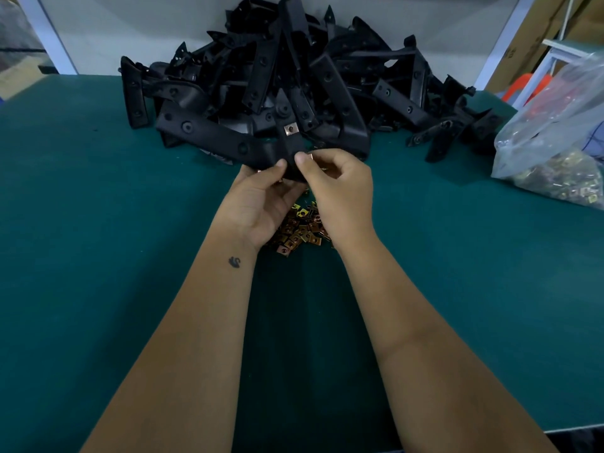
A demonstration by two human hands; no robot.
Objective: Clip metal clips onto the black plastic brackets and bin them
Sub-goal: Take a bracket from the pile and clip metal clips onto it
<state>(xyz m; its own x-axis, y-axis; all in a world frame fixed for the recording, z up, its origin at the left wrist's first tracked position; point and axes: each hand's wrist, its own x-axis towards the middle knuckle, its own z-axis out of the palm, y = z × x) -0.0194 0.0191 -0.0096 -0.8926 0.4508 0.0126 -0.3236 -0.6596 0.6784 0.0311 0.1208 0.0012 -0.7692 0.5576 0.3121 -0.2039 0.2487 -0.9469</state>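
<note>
**Q:** What sits closest to the viewer?

**A:** Two bare forearms reach forward over a green table (98,223). On the inside of the left wrist is a small dark tattoo (234,262).

**Q:** What are the hands doing?

**A:** Both meet at the near end of a long black plastic bracket (215,138). On the left hand (258,201), palm turned up, the thumb presses on top of the bracket's near end and the fingers curl beneath it. On the right hand (340,188), thumb and forefinger are closed together on a small metal clip (310,155), held against the bracket's edge just right of the left thumb.

**Q:** Is any clip fitted?

**A:** One fitted clip (289,128) shows on a tab of the bracket, just beyond the fingertips.

**Q:** Where are the other parts?

**A:** Beyond the fingers, a large pile of black brackets (294,67) is heaped against a pale back wall (130,27). Beneath the hands, nearer than the fingers, lies a scatter of loose clips (299,232), gold and copper coloured. Well to the right of the fingers, a clear plastic bag (555,132) of more clips slumps at the table's edge
</note>
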